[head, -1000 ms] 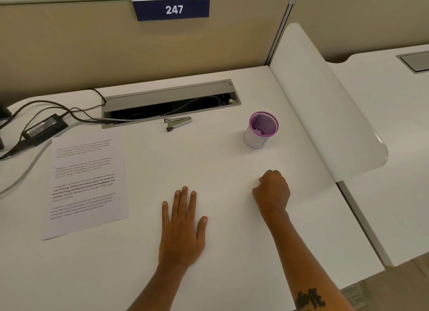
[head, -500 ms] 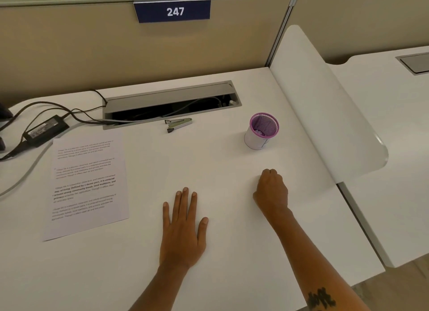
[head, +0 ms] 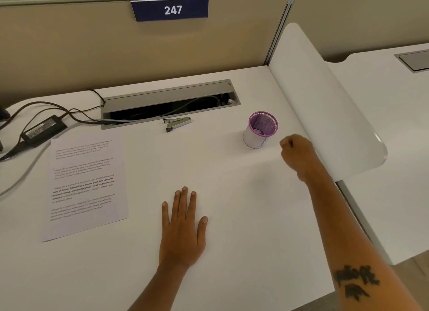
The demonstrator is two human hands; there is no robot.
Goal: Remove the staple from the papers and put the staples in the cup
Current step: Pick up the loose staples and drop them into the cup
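Fingers of my right hand (head: 298, 154) curl into a fist just right of the purple-rimmed cup (head: 260, 130); whether they pinch a staple I cannot tell. My left hand (head: 183, 227) lies flat on the table (head: 243, 218), papers (head: 84, 185) further left.

A white table (head: 232, 264) stands against beige partition panels (head: 69, 43) bearing a blue "247" sign (head: 170, 9). A white divider (head: 325, 101) separates a neighbouring table (head: 394, 148); flooring, possibly wood, shows bottom right.
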